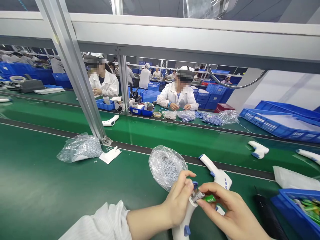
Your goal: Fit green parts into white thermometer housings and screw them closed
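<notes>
Both hands meet low over the green tabletop (pixel 50 186): the left hand (pixel 178 200) grips a white handheld thermometer with blue buttons (pixel 183 220), its long axis upright and its base cut off below. The right hand (pixel 230 210) pinches a small green battery (pixel 209 198) against its open top. Just behind lies a clear bag of tiny parts (pixel 166 166).

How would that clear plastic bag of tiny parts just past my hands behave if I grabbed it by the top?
The clear bag looks thin and crinkled, so it would probably sag and go floppy. It seems partly filled with small loose bits, which would likely slide to the bottom. Its glossy film may be slippery, and an open mouth could spill.
</notes>
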Available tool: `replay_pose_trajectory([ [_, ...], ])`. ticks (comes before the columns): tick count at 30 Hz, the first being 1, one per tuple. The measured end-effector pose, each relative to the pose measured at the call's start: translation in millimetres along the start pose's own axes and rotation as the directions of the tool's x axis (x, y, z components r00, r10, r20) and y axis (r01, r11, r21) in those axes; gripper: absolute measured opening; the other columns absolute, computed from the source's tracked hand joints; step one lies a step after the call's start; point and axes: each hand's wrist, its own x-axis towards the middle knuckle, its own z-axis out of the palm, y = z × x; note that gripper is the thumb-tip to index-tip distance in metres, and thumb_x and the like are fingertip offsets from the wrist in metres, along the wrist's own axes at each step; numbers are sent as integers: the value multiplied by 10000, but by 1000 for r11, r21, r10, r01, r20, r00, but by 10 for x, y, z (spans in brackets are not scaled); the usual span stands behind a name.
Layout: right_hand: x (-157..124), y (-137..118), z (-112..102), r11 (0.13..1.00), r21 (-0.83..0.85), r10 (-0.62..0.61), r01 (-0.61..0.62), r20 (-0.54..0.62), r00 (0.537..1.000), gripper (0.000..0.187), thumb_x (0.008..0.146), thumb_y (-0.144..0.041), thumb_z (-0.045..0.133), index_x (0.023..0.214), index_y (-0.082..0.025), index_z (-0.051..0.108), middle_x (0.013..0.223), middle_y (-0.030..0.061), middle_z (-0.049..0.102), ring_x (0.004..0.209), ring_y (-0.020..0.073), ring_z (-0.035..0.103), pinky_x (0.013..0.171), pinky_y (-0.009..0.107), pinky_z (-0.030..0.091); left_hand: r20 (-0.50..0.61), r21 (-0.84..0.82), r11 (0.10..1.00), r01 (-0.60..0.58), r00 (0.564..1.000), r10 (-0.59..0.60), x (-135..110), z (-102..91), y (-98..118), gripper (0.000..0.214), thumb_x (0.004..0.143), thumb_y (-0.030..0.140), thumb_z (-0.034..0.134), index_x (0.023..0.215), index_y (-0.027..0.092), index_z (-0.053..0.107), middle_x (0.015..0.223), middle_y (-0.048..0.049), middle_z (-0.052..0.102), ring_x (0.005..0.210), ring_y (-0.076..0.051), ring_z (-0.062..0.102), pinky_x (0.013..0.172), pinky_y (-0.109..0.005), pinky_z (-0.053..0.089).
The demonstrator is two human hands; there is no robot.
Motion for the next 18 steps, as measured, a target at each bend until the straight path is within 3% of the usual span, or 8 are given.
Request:
replay_pose_trajectory([
  [5, 7, -40, 7, 1000, 7, -16, 16, -4, 1000, 264, 860, -189, 561, 1075, -317, 478, 937, -53, 631, 763, 80, 627, 628, 95, 510, 6, -47, 999, -16, 1000, 16, 15, -5, -40, 555, 847, 652, 303, 1124, 183, 410, 738, 7, 435, 723, -163, 411, 724, -334, 328],
  [10, 11, -11, -13, 999, -8, -50, 50, 18, 999, 269, 864, -179, 562, 1095, -292, 483, 902, -37, 637, 752, 96, 634, 625, 103, 513, 3, -144, 989, -33, 999, 34, 13, 6, -33, 502, 860, 607, 355, 1115, 178, 410, 741, 9, 441, 694, -142, 409, 689, -306, 321],
  [14, 19, -17, -32, 972, -145, -170, 186, 121, 978, 188, 898, -181, 511, 1054, -278, 551, 897, -19, 607, 761, 102, 609, 661, 134, 506, -3, -359, 932, -46, 999, 48, 8, 25, 10, 481, 858, 582, 391, 1101, 167, 384, 710, 23, 450, 601, -103, 378, 611, -263, 297],
  [18, 51, -51, -74, 881, -354, -284, 315, 137, 949, 275, 950, -192, 377, 1186, -255, 502, 892, 26, 550, 739, 109, 586, 611, 158, 500, -19, -380, 923, -63, 998, 60, 16, 30, 34, 495, 855, 594, 390, 1096, 162, 380, 672, 29, 456, 578, -97, 368, 589, -252, 286],
])
